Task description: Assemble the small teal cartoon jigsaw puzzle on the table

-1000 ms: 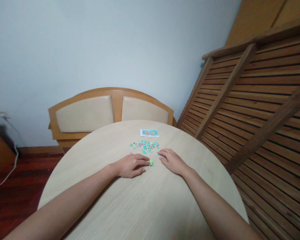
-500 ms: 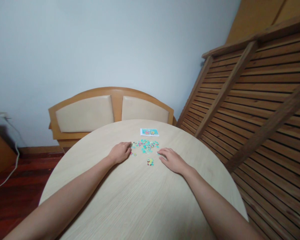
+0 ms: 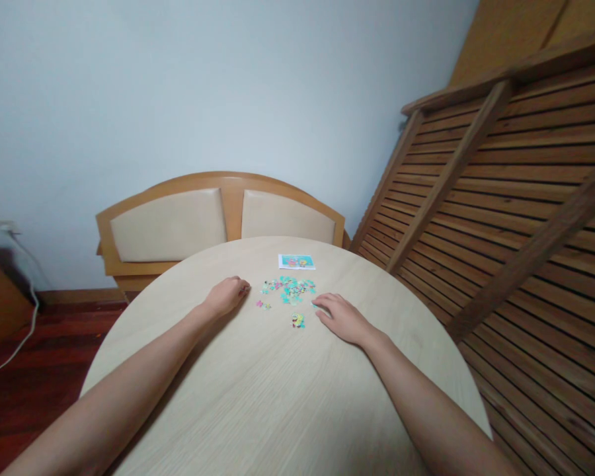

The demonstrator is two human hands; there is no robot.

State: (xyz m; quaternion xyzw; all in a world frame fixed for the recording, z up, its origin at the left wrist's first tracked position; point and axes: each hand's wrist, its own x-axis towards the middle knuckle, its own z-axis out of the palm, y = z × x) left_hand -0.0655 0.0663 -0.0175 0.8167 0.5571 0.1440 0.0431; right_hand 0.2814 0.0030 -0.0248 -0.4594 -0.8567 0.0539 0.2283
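Note:
Loose jigsaw puzzle pieces [image 3: 293, 289], mostly teal with some pink and yellow, lie in a pile on the round table. Nearer to me sits a small joined puzzle section [image 3: 298, 320], yellow and teal. My left hand [image 3: 228, 295] is left of the pile, its fingers curled together; whatever may be at the fingertips is too small to name. Between that hand and the joined section lie a pink piece [image 3: 260, 303] and a yellowish piece [image 3: 268, 306]. My right hand [image 3: 342, 318] rests right of the pile, thumb and fingers apart, its fingertips beside a small pale teal piece [image 3: 314, 304].
Beyond the pile lies a picture card [image 3: 296, 262] with pink and yellow figures on teal. The round wooden table [image 3: 258, 410] stands before a padded headboard [image 3: 168, 226]. On the right leans a slatted wooden frame [image 3: 476, 198]. A white cable [image 3: 32, 317] hangs at the left wall.
My left hand has drawn back left, away from the pile, uncovering the pink piece. My right hand and the joined section have stayed in place.

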